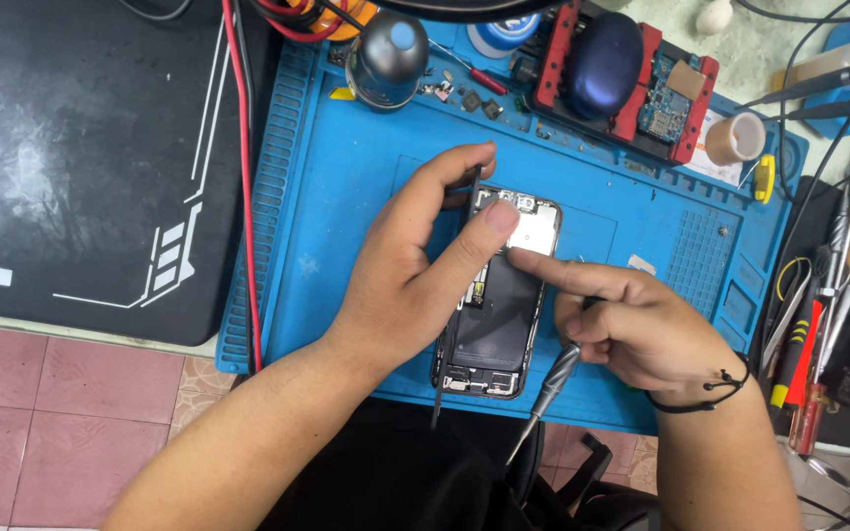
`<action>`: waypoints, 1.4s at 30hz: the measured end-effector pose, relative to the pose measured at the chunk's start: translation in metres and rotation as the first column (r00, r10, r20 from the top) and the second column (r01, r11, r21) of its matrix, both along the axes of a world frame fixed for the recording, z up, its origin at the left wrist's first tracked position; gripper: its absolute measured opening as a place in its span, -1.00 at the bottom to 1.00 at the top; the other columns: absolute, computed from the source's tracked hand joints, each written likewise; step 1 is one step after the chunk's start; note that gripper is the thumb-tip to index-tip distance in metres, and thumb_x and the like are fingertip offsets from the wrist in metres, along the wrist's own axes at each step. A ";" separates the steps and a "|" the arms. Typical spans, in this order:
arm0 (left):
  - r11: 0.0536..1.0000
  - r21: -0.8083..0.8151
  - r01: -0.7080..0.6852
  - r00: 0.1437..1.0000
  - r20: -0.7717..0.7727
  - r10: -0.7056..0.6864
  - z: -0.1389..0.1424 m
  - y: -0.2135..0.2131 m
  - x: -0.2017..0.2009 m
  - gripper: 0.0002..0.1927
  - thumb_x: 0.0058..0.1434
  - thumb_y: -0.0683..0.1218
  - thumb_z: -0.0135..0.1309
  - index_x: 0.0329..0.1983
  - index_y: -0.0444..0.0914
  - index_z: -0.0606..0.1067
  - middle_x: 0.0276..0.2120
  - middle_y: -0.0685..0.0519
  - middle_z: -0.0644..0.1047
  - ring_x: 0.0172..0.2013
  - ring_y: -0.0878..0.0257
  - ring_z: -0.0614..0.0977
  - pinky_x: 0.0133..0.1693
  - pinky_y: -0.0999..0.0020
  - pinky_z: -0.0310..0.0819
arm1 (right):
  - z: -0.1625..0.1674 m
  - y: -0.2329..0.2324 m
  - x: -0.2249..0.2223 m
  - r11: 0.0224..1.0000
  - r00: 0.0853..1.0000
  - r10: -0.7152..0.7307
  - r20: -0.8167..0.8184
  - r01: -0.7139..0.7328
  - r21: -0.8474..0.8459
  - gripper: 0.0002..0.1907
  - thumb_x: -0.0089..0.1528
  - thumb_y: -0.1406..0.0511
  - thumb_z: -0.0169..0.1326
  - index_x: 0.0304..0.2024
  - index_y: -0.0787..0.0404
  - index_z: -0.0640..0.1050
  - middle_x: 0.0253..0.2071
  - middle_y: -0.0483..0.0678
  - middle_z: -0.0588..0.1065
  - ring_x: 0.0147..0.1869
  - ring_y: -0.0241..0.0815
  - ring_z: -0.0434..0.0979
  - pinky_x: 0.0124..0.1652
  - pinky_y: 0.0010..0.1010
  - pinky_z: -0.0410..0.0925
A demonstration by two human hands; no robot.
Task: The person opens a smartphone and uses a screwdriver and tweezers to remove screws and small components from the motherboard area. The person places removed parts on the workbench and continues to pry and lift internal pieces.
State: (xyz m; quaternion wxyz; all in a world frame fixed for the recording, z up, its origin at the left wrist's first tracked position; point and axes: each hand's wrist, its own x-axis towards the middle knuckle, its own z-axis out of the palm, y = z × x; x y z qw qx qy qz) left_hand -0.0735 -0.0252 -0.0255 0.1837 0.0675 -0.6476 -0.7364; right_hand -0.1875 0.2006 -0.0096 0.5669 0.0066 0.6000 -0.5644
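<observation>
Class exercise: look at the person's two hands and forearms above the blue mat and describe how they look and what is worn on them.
Both forearms are bare, with no sleeves or gloves. The left hand wears nothing: no ring, watch or band shows. The right hand has a thin black cord bracelet at the wrist, with small dark beads or knots on it. Fingernails are short and unpainted.

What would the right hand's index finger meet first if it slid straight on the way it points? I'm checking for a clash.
Probably the left hand's thumb, just ahead of the right hand over the opened phone; depth is unclear.
</observation>
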 end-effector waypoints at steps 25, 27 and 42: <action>0.999 -0.032 0.008 1.000 0.002 -0.008 0.000 -0.001 0.002 -0.51 0.52 0.00 0.06 0.40 -0.33 0.34 0.21 -0.10 0.54 0.24 0.14 0.59 0.32 0.27 0.47 | -0.003 -0.003 0.004 0.998 1.000 -0.013 -0.013 0.012 -0.058 -0.16 0.00 0.50 -0.04 0.42 0.37 0.37 -0.48 -0.14 0.34 -0.44 -0.32 0.25 -0.44 -0.53 0.18; 0.999 -0.038 0.002 1.000 -0.003 -0.002 -0.001 -0.001 0.001 -0.51 0.52 -0.01 0.07 0.40 -0.33 0.34 0.22 -0.10 0.54 0.24 0.15 0.59 0.32 0.28 0.46 | -0.003 -0.003 0.004 0.998 0.999 0.011 -0.034 -0.014 -0.066 -0.13 0.00 0.50 -0.03 0.45 0.33 0.35 -0.48 -0.14 0.33 -0.43 -0.31 0.26 -0.44 -0.51 0.19; 1.000 -0.023 -0.001 1.000 -0.002 0.001 0.000 -0.001 0.002 -0.51 0.53 0.01 0.06 0.40 -0.33 0.35 0.24 -0.11 0.53 0.26 0.13 0.58 0.33 0.25 0.46 | 0.003 -0.024 -0.009 0.964 0.972 0.228 -0.050 -0.218 0.151 -0.13 -0.03 0.49 -0.05 0.41 0.15 0.38 -0.51 -0.06 0.41 -0.46 -0.28 0.35 -0.46 -0.48 0.28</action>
